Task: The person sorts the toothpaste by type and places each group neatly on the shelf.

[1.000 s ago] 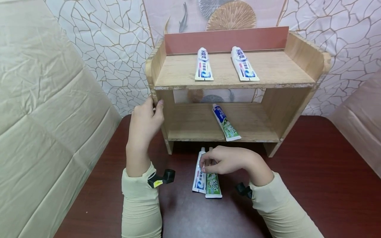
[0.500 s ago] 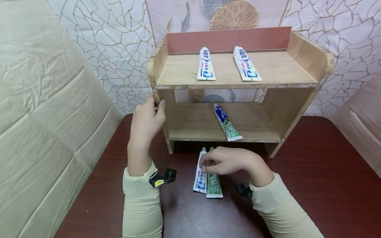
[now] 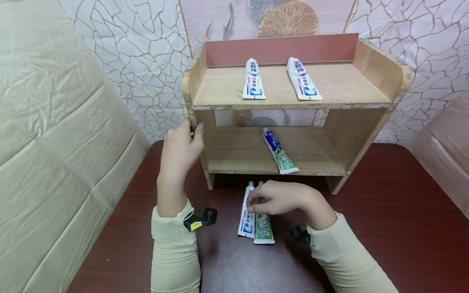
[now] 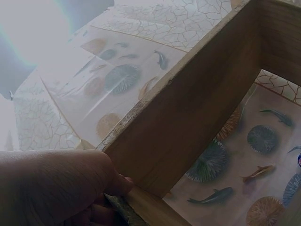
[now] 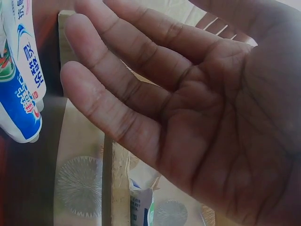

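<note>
With thumb and fingers, my left hand [image 3: 179, 148] grips the left side panel of a small wooden shelf unit [image 3: 238, 156]. The left wrist view shows that thumb [image 4: 123, 185] against the panel's wood. My right hand [image 3: 280, 197] hovers over two toothpaste tubes lying side by side on the table. One is a white toothpaste tube [image 3: 246, 221]; the other is a green and blue toothpaste tube [image 3: 264, 230], partly hidden by the hand. In the right wrist view the palm [image 5: 221, 127] holds nothing, its fingers loosely extended, apart from the tubes.
Two white toothpaste tubes, a left one [image 3: 253, 83] and a right one [image 3: 303, 81], lie on the top shelf. A green and blue toothpaste tube [image 3: 280, 151] lies aslant on the lower shelf. The dark red table [image 3: 399, 228] is bordered by cloth walls [image 3: 73, 162].
</note>
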`<act>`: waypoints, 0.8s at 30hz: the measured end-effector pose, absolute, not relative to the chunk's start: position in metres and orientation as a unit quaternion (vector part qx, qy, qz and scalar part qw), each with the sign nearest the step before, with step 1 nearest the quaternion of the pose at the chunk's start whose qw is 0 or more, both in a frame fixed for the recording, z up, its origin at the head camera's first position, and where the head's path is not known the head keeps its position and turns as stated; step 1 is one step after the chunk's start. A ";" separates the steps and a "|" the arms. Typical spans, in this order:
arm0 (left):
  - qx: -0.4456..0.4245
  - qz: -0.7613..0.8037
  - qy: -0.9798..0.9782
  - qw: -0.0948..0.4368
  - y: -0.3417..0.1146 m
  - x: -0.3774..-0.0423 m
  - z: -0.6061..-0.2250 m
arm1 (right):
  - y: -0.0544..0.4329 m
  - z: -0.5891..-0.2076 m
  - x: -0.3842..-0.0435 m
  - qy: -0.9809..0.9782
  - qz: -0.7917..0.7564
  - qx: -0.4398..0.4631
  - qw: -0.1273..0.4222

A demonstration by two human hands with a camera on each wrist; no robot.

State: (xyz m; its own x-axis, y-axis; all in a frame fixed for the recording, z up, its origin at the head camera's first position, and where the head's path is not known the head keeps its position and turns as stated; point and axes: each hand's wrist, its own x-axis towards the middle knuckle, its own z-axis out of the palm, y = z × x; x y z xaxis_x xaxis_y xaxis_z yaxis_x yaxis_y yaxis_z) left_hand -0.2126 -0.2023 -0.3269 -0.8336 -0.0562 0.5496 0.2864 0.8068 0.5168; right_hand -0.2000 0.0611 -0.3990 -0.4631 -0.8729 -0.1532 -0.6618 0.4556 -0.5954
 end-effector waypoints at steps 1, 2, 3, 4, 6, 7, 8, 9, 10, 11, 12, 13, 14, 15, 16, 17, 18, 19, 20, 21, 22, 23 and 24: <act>-0.063 -0.303 -0.908 0.282 -0.202 -0.213 -0.327 | 0.061 -0.399 -0.200 0.823 -0.233 -0.466 0.225; -0.063 -0.303 -0.908 0.281 -0.202 -0.213 -0.327 | 0.061 -0.399 -0.200 0.824 -0.232 -0.466 0.225; -0.063 -0.303 -0.908 0.281 -0.202 -0.213 -0.327 | 0.061 -0.399 -0.200 0.825 -0.230 -0.465 0.225; -0.064 -0.303 -0.908 0.281 -0.202 -0.213 -0.327 | 0.062 -0.399 -0.200 0.825 -0.230 -0.465 0.225; -0.064 -0.302 -0.908 0.281 -0.202 -0.213 -0.327 | 0.062 -0.400 -0.200 0.825 -0.229 -0.465 0.225; -0.064 -0.302 -0.909 0.281 -0.202 -0.213 -0.327 | 0.062 -0.400 -0.200 0.825 -0.228 -0.466 0.224; -0.064 -0.303 -0.909 0.280 -0.202 -0.213 -0.327 | 0.062 -0.400 -0.201 0.825 -0.229 -0.465 0.225; -0.064 -0.303 -0.909 0.280 -0.202 -0.213 -0.327 | 0.062 -0.400 -0.201 0.825 -0.229 -0.465 0.226; -0.064 -0.303 -0.909 0.280 -0.202 -0.213 -0.327 | 0.062 -0.400 -0.201 0.825 -0.230 -0.465 0.227; -0.064 -0.304 -0.908 0.280 -0.202 -0.213 -0.327 | 0.062 -0.401 -0.201 0.825 -0.230 -0.464 0.228; -0.065 -0.304 -0.908 0.280 -0.202 -0.213 -0.327 | 0.062 -0.401 -0.201 0.825 -0.231 -0.463 0.228; -0.065 -0.304 -0.908 0.280 -0.202 -0.213 -0.327 | 0.062 -0.401 -0.201 0.825 -0.231 -0.463 0.229; -0.065 -0.305 -0.908 0.279 -0.202 -0.213 -0.327 | 0.062 -0.401 -0.201 0.825 -0.231 -0.462 0.229; -0.066 -0.305 -0.908 0.278 -0.201 -0.213 -0.327 | 0.063 -0.401 -0.201 0.825 -0.232 -0.462 0.229; -0.065 -0.305 -0.909 0.277 -0.201 -0.213 -0.327 | 0.063 -0.401 -0.201 0.825 -0.232 -0.462 0.230; -0.064 -0.305 -0.909 0.275 -0.201 -0.213 -0.327 | 0.063 -0.401 -0.201 0.825 -0.232 -0.462 0.230; -0.063 -0.305 -0.910 0.274 -0.201 -0.213 -0.327 | 0.063 -0.401 -0.201 0.825 -0.232 -0.462 0.230; -0.062 -0.305 -0.910 0.273 -0.201 -0.213 -0.327 | 0.063 -0.401 -0.201 0.825 -0.231 -0.462 0.230; -0.062 -0.305 -0.911 0.272 -0.201 -0.213 -0.327 | 0.063 -0.401 -0.201 0.825 -0.231 -0.462 0.230; -0.061 -0.304 -0.911 0.272 -0.201 -0.213 -0.327 | 0.063 -0.401 -0.201 0.825 -0.232 -0.461 0.230; -0.061 -0.303 -0.911 0.272 -0.202 -0.213 -0.327 | 0.063 -0.401 -0.201 0.825 -0.232 -0.461 0.229; -0.060 -0.303 -0.911 0.272 -0.202 -0.213 -0.327 | 0.063 -0.401 -0.201 0.825 -0.233 -0.461 0.229; -0.060 -0.301 -0.912 0.273 -0.202 -0.213 -0.327 | 0.062 -0.401 -0.202 0.825 -0.233 -0.462 0.228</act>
